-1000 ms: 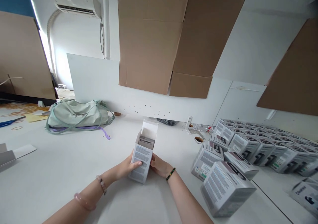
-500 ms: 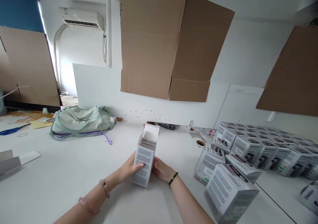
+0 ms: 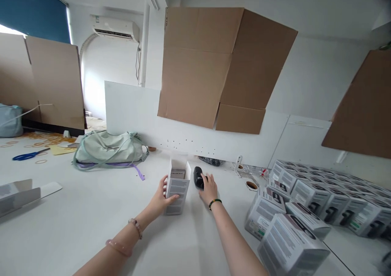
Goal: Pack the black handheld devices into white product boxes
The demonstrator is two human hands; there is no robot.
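My left hand [image 3: 163, 196] grips the lower left side of a small printed carton [image 3: 177, 192] that stands upright on the table with its top open. A folded paper or inner piece with print [image 3: 177, 173] shows inside its mouth. To the right of the carton, my right hand [image 3: 209, 187] has its fingers closed around a black rounded device [image 3: 198, 177], whose exact kind I cannot make out. The device is beside the carton, apart from it.
Several closed cartons [image 3: 293, 243] stand at the right, with rows of more [image 3: 339, 186] behind. A pale green bag [image 3: 110, 147] lies at the back left near blue scissors [image 3: 30, 155]. An unfolded carton [image 3: 27, 194] lies at the left edge. A tape roll [image 3: 251, 185] sits at the back.
My right hand has left the carton and closed on the black device beside it. The carton's raised top flap no longer stands up in view. The whole view has shifted slightly.
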